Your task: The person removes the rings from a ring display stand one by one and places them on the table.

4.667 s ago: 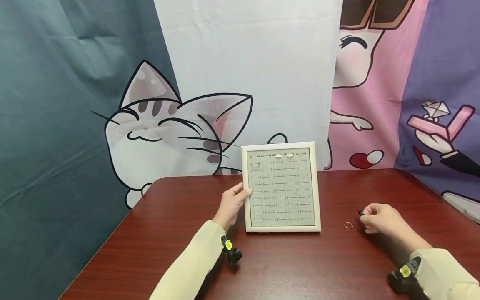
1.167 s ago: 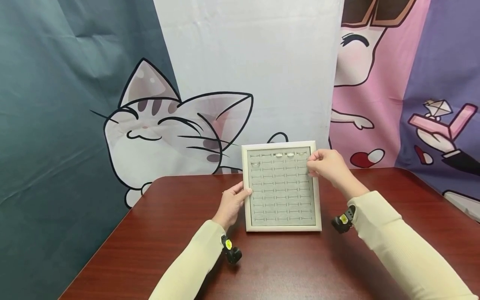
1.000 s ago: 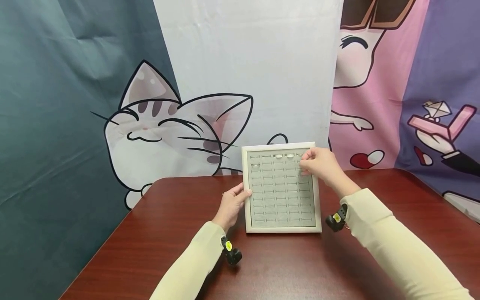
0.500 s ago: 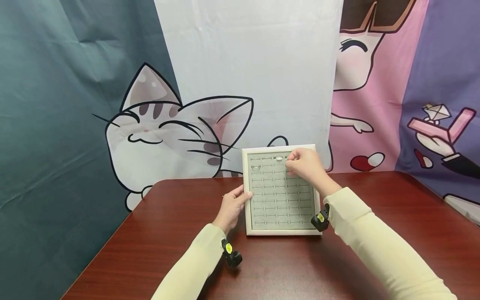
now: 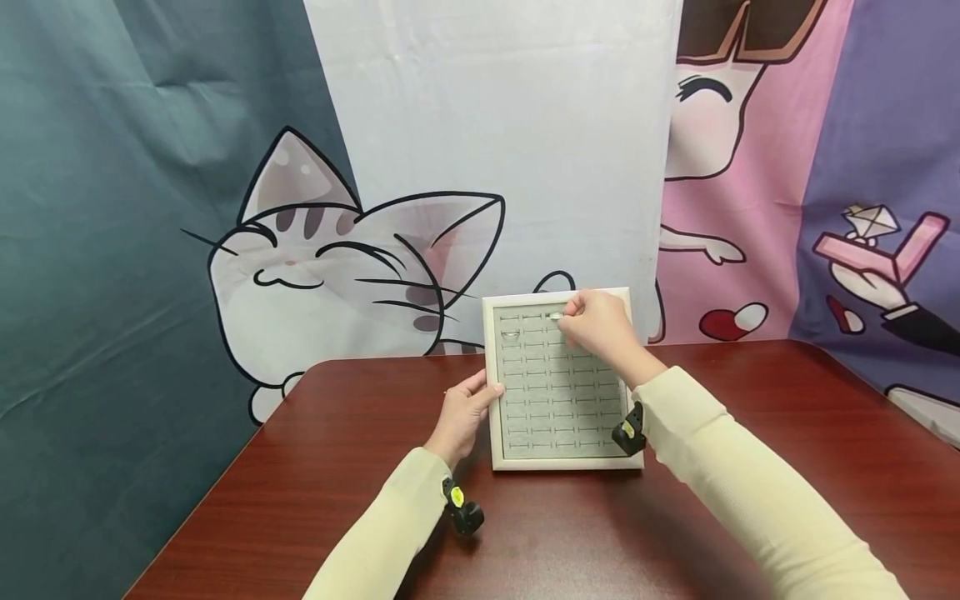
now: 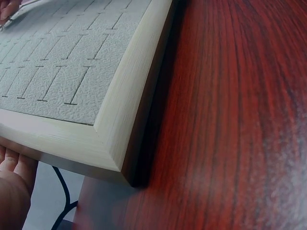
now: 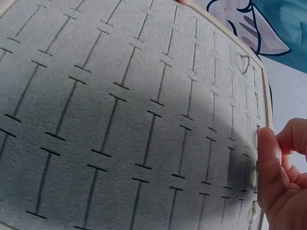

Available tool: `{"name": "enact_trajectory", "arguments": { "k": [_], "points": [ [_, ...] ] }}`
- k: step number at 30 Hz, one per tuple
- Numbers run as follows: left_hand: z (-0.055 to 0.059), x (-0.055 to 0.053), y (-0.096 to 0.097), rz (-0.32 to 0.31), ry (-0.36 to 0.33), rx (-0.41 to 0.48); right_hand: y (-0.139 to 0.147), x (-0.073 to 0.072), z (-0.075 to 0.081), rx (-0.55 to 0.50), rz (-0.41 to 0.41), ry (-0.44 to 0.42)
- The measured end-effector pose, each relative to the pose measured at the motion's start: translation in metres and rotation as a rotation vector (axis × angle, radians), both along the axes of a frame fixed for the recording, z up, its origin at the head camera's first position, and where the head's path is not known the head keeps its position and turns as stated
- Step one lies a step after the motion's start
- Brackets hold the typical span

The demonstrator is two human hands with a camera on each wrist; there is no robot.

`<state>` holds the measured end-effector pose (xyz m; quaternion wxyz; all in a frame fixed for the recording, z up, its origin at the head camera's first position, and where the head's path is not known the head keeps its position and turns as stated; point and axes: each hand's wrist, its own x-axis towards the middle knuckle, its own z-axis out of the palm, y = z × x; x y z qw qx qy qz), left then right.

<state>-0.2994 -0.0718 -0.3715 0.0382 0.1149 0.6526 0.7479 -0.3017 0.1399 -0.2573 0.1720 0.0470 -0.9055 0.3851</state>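
A pale-framed ring display board (image 5: 562, 400), its grey fabric cut with rows of slots, stands nearly upright on the table. My left hand (image 5: 459, 417) grips its left side, with the thumb on the front of the frame. Near the top of the board, my right hand (image 5: 600, 329) pinches with thumb and forefinger right at a silver ring (image 5: 554, 316) in the top row. The fingers largely hide what lies between them. Another ring (image 5: 511, 334) sits in the first slot of row two. The rest of the top row to the right is behind my right hand.
The reddish-brown wooden table (image 5: 360, 425) extends on both sides of the board. Behind it hangs a printed cloth (image 5: 585, 150) with a cartoon cat. A dark cable (image 6: 62, 187) shows past the table edge in the left wrist view.
My right hand has risen from the table at right, then slid left along the board's top row. A gold ring on the table is now behind the right sleeve. The left hand stays put.
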Motion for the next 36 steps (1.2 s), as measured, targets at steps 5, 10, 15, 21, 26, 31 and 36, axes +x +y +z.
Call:
{"name": "enact_trajectory", "arguments": {
  "k": [5,10,15,21,26,31,36],
  "points": [
    [-0.007,-0.005,0.001,0.01,0.003,0.02,-0.004,0.0,0.005,0.06,-0.003,0.041],
    [-0.007,-0.004,0.002,0.016,0.018,0.02,-0.007,0.0,0.007,0.125,-0.006,0.076],
    [-0.006,-0.004,0.002,0.018,0.024,0.016,-0.009,-0.001,0.007,0.161,-0.007,0.106],
    [-0.006,-0.004,0.001,0.018,0.018,0.003,-0.011,-0.002,0.005,0.195,-0.01,0.111],
    [-0.007,-0.005,0.002,0.021,0.015,0.003,-0.012,-0.002,0.003,0.214,-0.012,0.113],
    [-0.007,-0.005,0.002,0.021,0.019,0.006,-0.014,-0.002,0.004,0.241,-0.015,0.118],
    [-0.007,-0.004,0.002,0.025,0.005,0.016,-0.015,-0.003,0.003,0.258,-0.015,0.117]
  ]
}}
